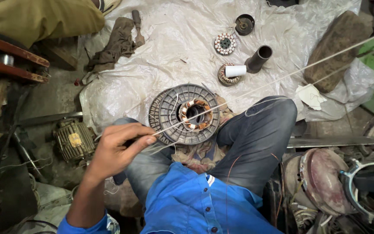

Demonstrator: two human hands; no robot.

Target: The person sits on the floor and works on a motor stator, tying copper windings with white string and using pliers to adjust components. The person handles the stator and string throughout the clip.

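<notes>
My left hand is raised over my left knee and pinches a thin pale string that runs taut up to the right edge of the view. Just beyond the fingers, a grey ribbed plastic disc lies between my knees with a copper-wound motor stator in its middle. My right hand is out of sight. Blue shirt and dark jeans fill the lower centre.
A crumpled white plastic sheet covers the ground ahead, with a second stator, a white roll, a dark tube, a round cap and a brown rag. A small motor sits left. Motor housings are piled right.
</notes>
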